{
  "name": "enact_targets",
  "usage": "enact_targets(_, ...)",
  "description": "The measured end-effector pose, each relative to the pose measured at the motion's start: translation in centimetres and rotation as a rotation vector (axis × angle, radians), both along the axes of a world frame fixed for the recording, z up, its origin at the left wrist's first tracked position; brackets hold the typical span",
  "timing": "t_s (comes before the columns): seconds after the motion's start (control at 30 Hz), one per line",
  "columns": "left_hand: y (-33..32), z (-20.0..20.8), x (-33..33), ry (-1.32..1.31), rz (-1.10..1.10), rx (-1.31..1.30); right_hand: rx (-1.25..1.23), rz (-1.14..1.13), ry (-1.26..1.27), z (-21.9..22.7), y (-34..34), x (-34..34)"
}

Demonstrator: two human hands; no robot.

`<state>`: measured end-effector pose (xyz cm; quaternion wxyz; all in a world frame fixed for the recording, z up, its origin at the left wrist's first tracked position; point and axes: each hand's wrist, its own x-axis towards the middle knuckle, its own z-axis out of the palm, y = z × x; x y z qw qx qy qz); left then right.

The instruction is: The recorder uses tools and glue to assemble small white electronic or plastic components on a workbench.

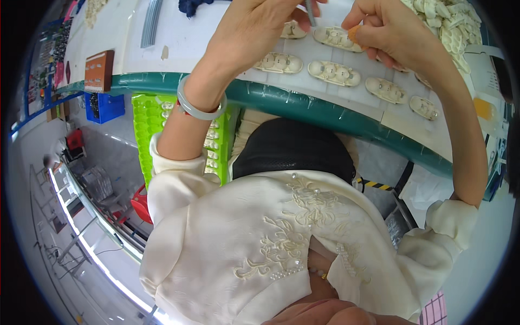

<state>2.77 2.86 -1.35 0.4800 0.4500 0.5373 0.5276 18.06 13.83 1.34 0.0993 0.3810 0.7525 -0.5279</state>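
Observation:
My left hand (254,32) is closed around a thin grey rod (310,13), pointing down over the cream pieces; part of its fingers lies beyond the upper edge. In my right hand (398,33), thumb and fingers pinch a small orange piece (355,33), too small to name surely. Just below it lies an oval cream piece (335,38) with round beads or knobs in its middle. More such ovals rest in rows on the white tabletop (216,13), among them one cream oval (334,73) below the hands and a smaller one (424,108) near the edge.
A padded green edge (287,99) runs along the table front. Cream parts are heaped (452,27) at the far right. Grey strips (151,23), dark blue cloth (190,6) and a brown block (98,71) lie left. Below hang a bright green tray (142,127) and a blue bin (111,110).

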Motion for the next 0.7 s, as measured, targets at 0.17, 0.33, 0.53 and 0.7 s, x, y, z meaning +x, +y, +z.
enact_targets(0.17, 0.0, -0.3, 0.5, -0.052, -0.064, -0.026, -0.193, -0.094, 0.041, -0.3, 0.4, 0.2)
enact_targets(0.33, -0.4, -0.5, 0.5, 0.177, -0.065, 0.025, -0.223, -0.107, 0.062, -0.3, 0.0, 0.0)
enact_targets(0.53, -0.9, 0.8, 1.7, 0.206, 0.071, 0.048, -0.248, -0.112, 0.068, -0.4, 0.2, 0.2)
enact_targets(0.7, -0.4, 1.3, 0.8, 0.574, -0.023, 0.033, -0.226, -0.098, 0.074, -0.6, 0.4, 0.3)
